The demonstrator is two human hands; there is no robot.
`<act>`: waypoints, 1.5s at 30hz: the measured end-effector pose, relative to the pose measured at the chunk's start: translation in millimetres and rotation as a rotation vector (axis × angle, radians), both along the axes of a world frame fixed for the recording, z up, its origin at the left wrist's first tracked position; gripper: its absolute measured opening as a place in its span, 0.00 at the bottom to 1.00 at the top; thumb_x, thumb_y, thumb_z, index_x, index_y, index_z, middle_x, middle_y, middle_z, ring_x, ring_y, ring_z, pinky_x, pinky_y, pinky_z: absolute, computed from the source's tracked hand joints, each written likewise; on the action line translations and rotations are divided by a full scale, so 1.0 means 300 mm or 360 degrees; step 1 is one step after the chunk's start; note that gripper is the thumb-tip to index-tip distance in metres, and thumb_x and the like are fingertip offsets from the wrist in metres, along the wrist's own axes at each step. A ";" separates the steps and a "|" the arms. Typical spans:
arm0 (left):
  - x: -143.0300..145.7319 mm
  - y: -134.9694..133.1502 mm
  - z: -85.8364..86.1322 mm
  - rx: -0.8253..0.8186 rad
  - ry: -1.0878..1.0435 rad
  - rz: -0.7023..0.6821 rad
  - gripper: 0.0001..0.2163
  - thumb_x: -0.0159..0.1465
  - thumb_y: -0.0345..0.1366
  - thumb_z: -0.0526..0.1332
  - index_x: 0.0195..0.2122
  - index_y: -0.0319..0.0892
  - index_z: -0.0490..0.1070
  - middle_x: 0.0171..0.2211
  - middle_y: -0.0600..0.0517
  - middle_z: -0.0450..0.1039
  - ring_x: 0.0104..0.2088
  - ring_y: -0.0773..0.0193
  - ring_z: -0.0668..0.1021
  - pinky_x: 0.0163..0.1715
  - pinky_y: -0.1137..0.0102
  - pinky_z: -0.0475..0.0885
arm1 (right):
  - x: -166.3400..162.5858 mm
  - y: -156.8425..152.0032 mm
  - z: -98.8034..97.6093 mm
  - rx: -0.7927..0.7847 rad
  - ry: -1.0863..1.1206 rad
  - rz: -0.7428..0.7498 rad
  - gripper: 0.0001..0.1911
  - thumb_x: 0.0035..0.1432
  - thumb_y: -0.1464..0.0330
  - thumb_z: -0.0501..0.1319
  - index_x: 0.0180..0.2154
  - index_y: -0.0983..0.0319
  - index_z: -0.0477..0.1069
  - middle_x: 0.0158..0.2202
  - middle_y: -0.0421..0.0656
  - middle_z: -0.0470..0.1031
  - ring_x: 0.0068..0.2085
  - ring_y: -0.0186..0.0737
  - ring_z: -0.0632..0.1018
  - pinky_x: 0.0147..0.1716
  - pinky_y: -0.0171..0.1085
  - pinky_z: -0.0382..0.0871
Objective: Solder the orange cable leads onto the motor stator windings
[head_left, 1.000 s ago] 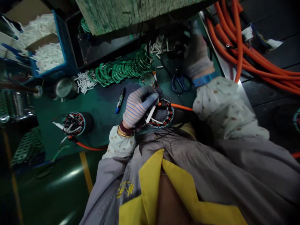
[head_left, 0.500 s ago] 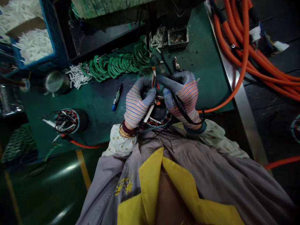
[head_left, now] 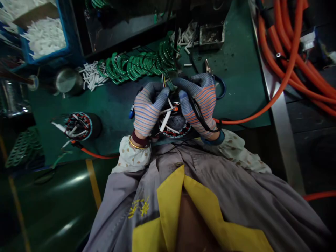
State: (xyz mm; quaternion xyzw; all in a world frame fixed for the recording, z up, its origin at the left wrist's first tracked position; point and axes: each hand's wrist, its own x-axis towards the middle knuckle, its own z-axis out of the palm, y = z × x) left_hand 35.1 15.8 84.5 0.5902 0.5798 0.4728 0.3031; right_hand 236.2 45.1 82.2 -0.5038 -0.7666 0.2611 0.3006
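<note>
My left hand [head_left: 149, 110], in a striped knit glove, pinches with thumb and forefinger beside some thin coloured wires [head_left: 164, 81]. My right hand [head_left: 201, 103], gloved alike, is closed with black wires [head_left: 198, 113] running across its palm and down to the wrist. Its fingertips are close to the left ones, and what lies between them is partly hidden. Below both hands sits a round motor stator [head_left: 189, 130] with red and black windings. A white sleeve [head_left: 165, 121] sticks up at its left side, next to an orange wire end [head_left: 176, 109].
A marker [head_left: 131, 112] is half hidden behind my left hand. Blue-handled scissors [head_left: 222, 87] lie right of my right hand. Green coils [head_left: 136, 66], white tubes [head_left: 93, 76] and a metal tray [head_left: 212, 36] stand behind. Left is another stator [head_left: 90, 126]; thick orange cables [head_left: 291, 66] hang right.
Both hands have shifted slightly left, uncovering more of the stator and the scissors' blue handle. My left hand now covers part of the marker. The view has moved a little.
</note>
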 end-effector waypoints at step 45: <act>-0.109 0.075 -0.035 0.0042 0.0854 -0.0259 0.09 0.72 0.49 0.75 0.44 0.59 0.76 0.62 0.45 0.83 0.64 0.34 0.80 0.67 0.30 0.79 | 0.126 -0.114 -0.233 0.1030 0.0441 0.0095 0.26 0.88 0.50 0.56 0.44 0.50 0.88 0.30 0.41 0.78 0.34 0.45 0.78 0.36 0.46 0.68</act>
